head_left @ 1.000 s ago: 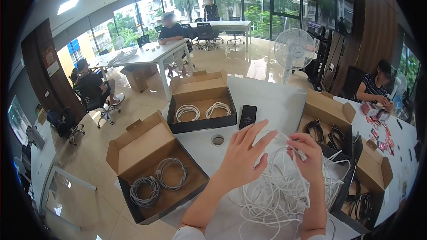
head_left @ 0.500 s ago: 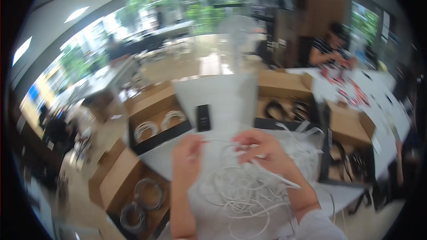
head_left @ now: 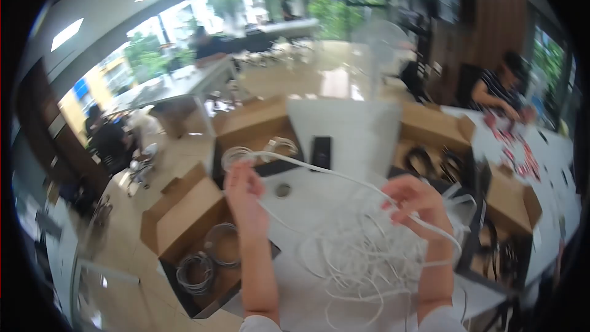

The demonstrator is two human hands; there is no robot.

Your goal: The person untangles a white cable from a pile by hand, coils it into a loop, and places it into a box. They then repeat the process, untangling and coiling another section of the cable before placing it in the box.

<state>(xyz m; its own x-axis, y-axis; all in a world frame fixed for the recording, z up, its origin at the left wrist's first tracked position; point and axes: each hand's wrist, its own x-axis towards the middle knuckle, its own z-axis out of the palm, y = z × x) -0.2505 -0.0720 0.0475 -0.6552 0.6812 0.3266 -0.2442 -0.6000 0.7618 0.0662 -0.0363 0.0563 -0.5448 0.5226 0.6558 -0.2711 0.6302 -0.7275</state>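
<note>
Spreading across the middle of the view is a white table [head_left: 344, 129], blurred by motion, with open cardboard boxes standing around it. One box [head_left: 184, 209] sits off the near left edge and holds grey coils [head_left: 206, 257]. A second box [head_left: 258, 123] lies farther back on the left with white coils [head_left: 279, 144] inside. A third box [head_left: 430, 128] on the right holds black cables [head_left: 430, 161], and a fourth box [head_left: 513, 200] stands at the right edge.

At a far table on the right sits another person [head_left: 499, 89], bent over small red and white items.

On the table, right in front of the wearer, lies a loose tangle of white cables [head_left: 362, 258], spread between the two forearms and spilling toward the near edge.

One white cable [head_left: 332, 175] rises out of that tangle and arcs through the air from hand to hand. The left hand [head_left: 246, 192] is lifted above the table's left side, its fingers curled closed around one end of this cable. The right hand [head_left: 415, 204] hovers over the tangle, thumb and fingers pinched together on the same cable where it drops back into the pile.

Beyond the hands a dark phone [head_left: 321, 150] lies flat on the table, and near it, just right of the left hand, is a small round hole [head_left: 283, 190] in the tabletop.
</note>
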